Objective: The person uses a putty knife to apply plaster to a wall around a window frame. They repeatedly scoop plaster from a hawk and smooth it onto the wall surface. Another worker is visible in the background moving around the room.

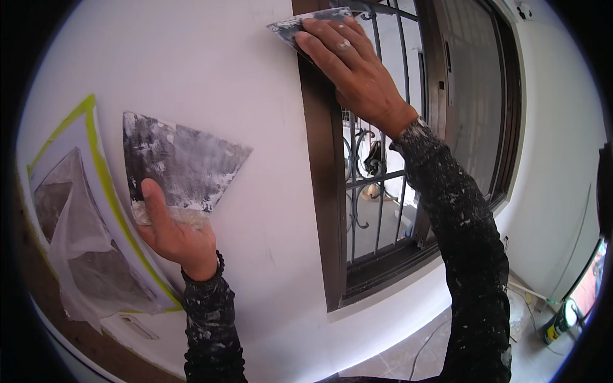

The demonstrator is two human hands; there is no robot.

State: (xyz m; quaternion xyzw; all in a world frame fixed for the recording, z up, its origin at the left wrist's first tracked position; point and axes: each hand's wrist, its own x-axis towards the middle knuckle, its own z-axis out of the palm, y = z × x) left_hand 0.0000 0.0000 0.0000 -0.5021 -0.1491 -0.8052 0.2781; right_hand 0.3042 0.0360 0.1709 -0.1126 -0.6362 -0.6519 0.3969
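Note:
My left hand (175,233) grips a broad metal putty knife (185,159) by its lower end, thumb lying on the blade. White filler smears cover that blade, which fans out upward in front of the wall (268,210). Higher up on the right, my right hand (348,67) is closed on a second putty knife (287,27), fingers pressed over its blade. This one is by the wall's edge, beside the brown window frame (319,147); whether it touches the wall I cannot tell. Its handle is hidden behind my palm. Both my dark sleeves are spotted with white.
On the left, a wall opening (105,262) is covered with plastic sheeting and edged in yellow-green tape (102,153). Metal bars (377,210) stand in the window. A dark green bucket (559,322) sits on the floor at lower right, near a cable (421,348).

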